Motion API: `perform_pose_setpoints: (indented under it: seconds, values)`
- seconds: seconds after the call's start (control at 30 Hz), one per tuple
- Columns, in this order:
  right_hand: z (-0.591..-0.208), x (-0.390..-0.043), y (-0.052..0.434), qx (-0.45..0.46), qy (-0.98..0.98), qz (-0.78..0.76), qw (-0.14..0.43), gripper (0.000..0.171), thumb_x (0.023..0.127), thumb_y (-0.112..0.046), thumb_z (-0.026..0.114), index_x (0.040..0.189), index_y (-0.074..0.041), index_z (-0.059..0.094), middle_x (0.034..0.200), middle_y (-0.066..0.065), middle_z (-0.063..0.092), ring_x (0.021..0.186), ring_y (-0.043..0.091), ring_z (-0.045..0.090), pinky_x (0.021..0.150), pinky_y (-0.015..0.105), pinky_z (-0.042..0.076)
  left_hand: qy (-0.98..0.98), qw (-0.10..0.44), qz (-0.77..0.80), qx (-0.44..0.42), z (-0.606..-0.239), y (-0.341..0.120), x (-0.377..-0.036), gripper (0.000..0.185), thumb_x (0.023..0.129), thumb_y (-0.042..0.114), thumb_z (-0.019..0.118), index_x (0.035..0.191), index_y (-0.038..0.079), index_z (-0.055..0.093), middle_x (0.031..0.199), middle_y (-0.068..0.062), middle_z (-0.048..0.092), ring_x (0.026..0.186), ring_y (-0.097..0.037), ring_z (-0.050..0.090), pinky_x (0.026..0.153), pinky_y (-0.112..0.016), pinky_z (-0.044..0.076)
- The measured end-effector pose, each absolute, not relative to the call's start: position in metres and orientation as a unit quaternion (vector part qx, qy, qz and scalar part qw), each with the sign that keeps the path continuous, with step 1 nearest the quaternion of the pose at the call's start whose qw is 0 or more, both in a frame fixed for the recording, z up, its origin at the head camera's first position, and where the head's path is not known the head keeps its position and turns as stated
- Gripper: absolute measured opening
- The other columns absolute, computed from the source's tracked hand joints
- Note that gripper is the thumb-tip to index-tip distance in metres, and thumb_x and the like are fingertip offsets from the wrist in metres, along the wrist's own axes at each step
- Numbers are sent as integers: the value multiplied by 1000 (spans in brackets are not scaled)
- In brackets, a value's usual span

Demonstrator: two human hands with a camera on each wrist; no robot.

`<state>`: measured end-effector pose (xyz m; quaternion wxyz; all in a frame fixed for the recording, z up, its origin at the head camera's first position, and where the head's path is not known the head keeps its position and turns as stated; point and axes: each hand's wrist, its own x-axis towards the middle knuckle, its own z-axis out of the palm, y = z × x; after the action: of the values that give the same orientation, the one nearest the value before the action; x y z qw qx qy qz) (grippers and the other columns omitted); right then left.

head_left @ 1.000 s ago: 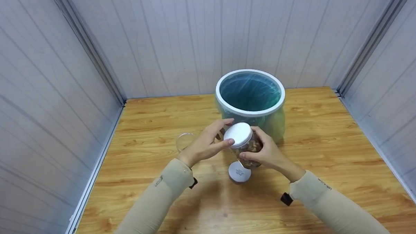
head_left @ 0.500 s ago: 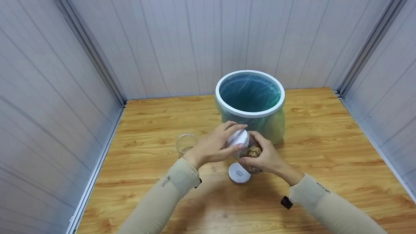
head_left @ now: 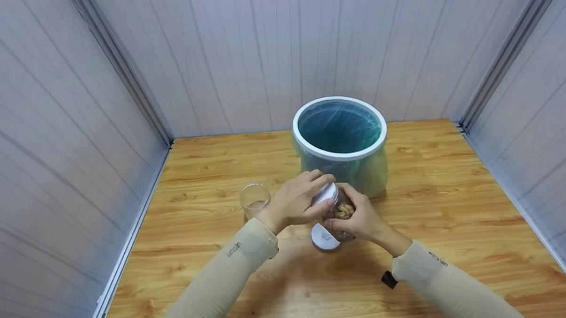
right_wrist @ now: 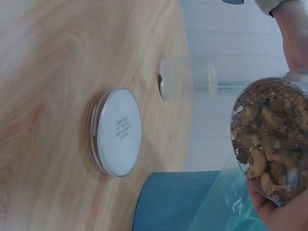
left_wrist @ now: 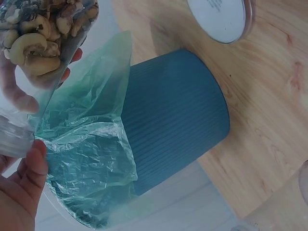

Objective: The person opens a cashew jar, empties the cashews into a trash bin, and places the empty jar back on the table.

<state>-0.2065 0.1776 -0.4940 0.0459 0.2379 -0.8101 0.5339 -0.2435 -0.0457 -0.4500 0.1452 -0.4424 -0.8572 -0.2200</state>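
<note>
Soft shadows and a pale glare mark the tabletop (head_left: 297,290).

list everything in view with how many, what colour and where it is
wood-grain tabletop: 1, yellow-brown, beneath the items
panelled walls: 3, pale whitish, back and both sides
round ribbed bin: 1, blue with white rim, far part of tabletop
thin plastic liner: 1, translucent green, inside the bin and over its outside
open clear cylindrical container: 1, colourless, on tabletop left of the bin
flat round printed lid: 1, white, lying on tabletop
clear see-through jar: 1, colourless, held near the bin
curved nuts: many, tan and brown, inside the jar
plain round lid: 1, white, at the jar's mouth
sleeves: 2, beige, on both arms
left hand: 1, bare, on the plain lid
right hand: 1, bare, gripping the jar
</note>
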Motion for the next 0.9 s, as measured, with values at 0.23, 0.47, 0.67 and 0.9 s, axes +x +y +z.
perform_pose_setpoints:
  seconds: [0.23,0.47,0.67,0.9]
  values:
    - [-496,-203,178,245,-810,527,71,71,79,-18,93,141,-4,62,127,11,75,109,20,69,94,31,60,-854,156,-234,-438,-451,-42,-240,56,102,49,49,137,10,65,117,-10,70,96,-26,64,79,-42,60]
    - [-497,-201,179,239,-813,525,77,70,80,-19,93,142,-5,63,129,10,75,110,20,69,95,31,60,-857,156,-231,-433,-452,-40,-239,56,102,50,48,139,11,65,119,-9,71,97,-25,64,79,-41,60]
    - [-499,-200,179,242,-808,530,90,71,78,-17,94,141,-3,63,128,11,75,110,18,69,95,28,60,-857,160,-232,-431,-451,-39,-237,57,101,50,50,139,11,66,118,-9,71,96,-25,64,77,-40,59]
    - [-500,-201,178,258,-800,530,110,72,76,-17,92,140,0,64,127,12,75,108,15,69,93,25,60,-859,163,-241,-422,-450,-39,-235,56,101,52,50,137,12,67,115,-7,71,94,-23,64,75,-39,59]
